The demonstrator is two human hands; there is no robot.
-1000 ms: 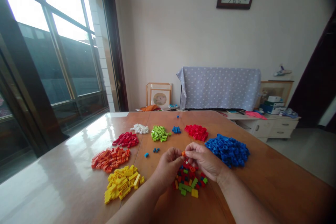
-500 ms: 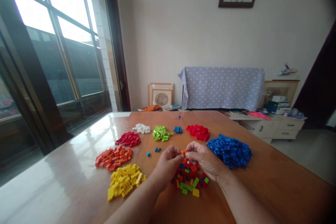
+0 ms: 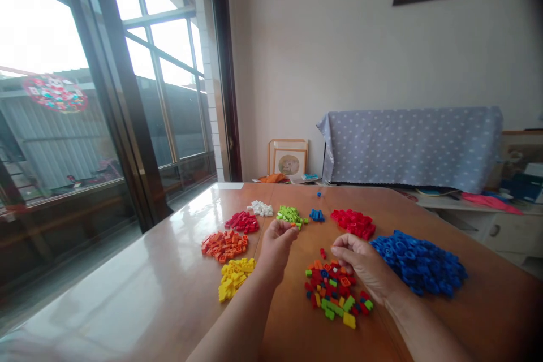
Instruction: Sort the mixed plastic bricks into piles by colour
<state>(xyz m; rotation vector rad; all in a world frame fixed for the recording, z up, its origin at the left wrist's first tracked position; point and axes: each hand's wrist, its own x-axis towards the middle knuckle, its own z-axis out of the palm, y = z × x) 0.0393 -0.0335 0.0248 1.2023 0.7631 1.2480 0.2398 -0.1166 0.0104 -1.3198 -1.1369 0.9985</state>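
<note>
Between the thumb and finger of my left hand [image 3: 278,246] is a small orange brick [image 3: 293,225], held in front of the lime-green brick pile [image 3: 289,214]. My right hand [image 3: 356,260] is closed, thumb against fingertips, beside the mixed pile of bricks [image 3: 333,291]. Whether anything is in its fingertips I cannot make out. A small red brick [image 3: 323,253] shows just left of those fingertips, apart from them. Red, orange, green, yellow and dark blue bricks lie jumbled in the mixed pile.
Sorted piles stand around: yellow [image 3: 236,278], orange [image 3: 224,245], dark red [image 3: 241,222], white [image 3: 260,208] and bright red [image 3: 353,223]. Several blue bricks [image 3: 316,215] sit at the back. A large blue heap [image 3: 418,262] lies right on the wooden table [image 3: 169,277].
My hands have parted. The left has moved towards the green pile with the orange brick; the right stays by the mixed pile. My view has turned left.
</note>
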